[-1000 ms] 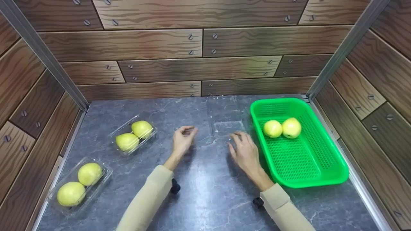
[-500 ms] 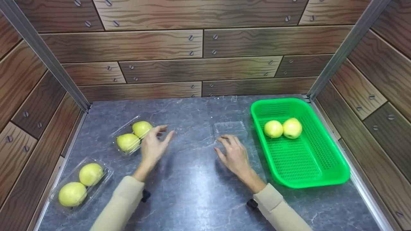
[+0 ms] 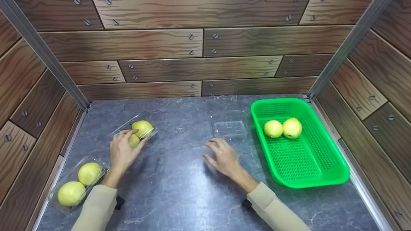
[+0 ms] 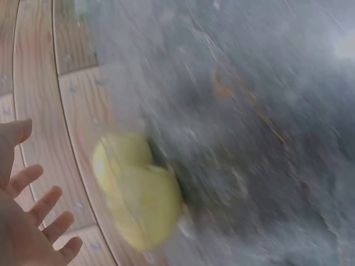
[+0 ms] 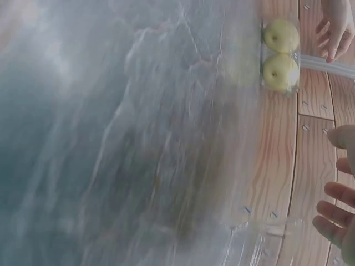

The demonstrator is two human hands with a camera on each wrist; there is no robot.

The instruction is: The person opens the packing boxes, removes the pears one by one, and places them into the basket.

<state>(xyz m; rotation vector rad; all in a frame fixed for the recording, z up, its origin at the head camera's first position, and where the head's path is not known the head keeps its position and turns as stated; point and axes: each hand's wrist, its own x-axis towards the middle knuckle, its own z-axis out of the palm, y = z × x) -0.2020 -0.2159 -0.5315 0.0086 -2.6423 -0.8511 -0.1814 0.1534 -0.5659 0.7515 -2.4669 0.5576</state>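
My left hand (image 3: pixel 123 149), fingers relaxed and apart, hovers over the front end of a clear plastic clamshell box (image 3: pixel 152 133). Two round yellow fruits lie in that box; the back one (image 3: pixel 144 128) shows well, while my fingers partly cover the front one (image 3: pixel 134 141). In the left wrist view the hand (image 4: pixel 33 221) holds nothing, beside a blurred pair of fruits (image 4: pixel 147 205). My right hand (image 3: pixel 223 158) is over the middle of the table with loosely bent, unloaded fingers. Just beyond it lies a fruitless clear plastic box (image 3: pixel 228 128).
Nearer on the left stands another clear box (image 3: pixel 106 171) with two yellow fruits (image 3: pixel 71 193). A green perforated basket (image 3: pixel 306 184) at the right holds two more fruits (image 3: pixel 291 128). Wood-patterned walls (image 3: pixel 202 45) enclose the grey marbled table (image 3: pixel 183 199).
My left hand has swept left from mid-table to above the back left box. My right hand has drifted left and slightly nearer, away from the basket. Boxes and fruits stay put.
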